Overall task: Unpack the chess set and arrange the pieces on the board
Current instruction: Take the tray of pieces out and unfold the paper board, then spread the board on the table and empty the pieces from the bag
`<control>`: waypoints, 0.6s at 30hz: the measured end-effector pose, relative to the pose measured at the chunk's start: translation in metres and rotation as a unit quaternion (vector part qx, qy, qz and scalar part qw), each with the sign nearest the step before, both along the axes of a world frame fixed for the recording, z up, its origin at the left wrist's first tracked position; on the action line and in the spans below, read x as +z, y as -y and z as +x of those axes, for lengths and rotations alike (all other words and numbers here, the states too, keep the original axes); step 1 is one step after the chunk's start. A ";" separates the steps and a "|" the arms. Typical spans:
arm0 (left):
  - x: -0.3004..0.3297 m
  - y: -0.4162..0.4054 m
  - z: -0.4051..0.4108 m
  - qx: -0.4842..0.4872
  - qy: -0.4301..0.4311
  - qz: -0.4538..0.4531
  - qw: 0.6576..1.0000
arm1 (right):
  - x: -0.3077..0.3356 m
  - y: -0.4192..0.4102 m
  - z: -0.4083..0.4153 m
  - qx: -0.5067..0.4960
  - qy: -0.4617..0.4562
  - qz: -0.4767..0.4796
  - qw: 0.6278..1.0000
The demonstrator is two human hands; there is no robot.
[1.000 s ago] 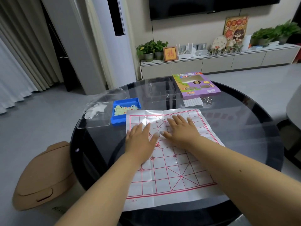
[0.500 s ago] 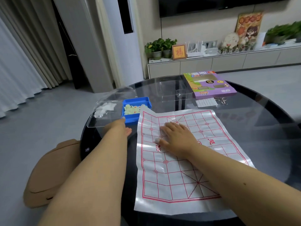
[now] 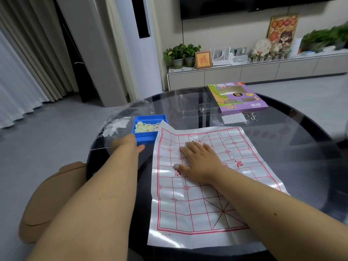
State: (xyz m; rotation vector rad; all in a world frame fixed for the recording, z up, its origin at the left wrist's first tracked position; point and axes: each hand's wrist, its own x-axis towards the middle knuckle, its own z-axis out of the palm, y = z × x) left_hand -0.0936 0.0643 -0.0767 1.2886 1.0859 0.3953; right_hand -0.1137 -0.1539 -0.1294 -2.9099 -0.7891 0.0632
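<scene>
Now left hand [image 3: 130,145] off the board [image 3: 197,204], beside blue tray [image 3: 148,137]

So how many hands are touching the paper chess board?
1. The right hand lies flat on the board. The left hand is off it, beside the blue tray of pieces.

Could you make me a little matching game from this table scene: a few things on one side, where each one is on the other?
Things:
1. blue tray
2. purple box
3. right hand
4. paper board

Places:
A. far side of the table
B. flat on the board
C. spread on the table's near side
D. by the board's far left corner

Pairs: 1-D, 2-A, 3-B, 4-C
</scene>
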 end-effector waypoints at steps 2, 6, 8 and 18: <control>0.008 -0.003 -0.005 0.006 0.021 -0.003 1.000 | 0.000 0.000 0.000 0.000 -0.009 -0.012 1.000; 0.023 -0.013 -0.009 0.010 0.065 -0.002 0.998 | 0.002 -0.002 -0.002 -0.001 -0.019 -0.016 1.000; 0.030 -0.020 -0.009 0.004 0.078 0.002 0.997 | 0.004 -0.005 -0.002 -0.004 -0.024 -0.019 1.000; 0.058 -0.020 -0.019 0.011 0.135 0.012 0.991 | 0.008 -0.030 0.009 -0.015 -0.042 -0.028 0.999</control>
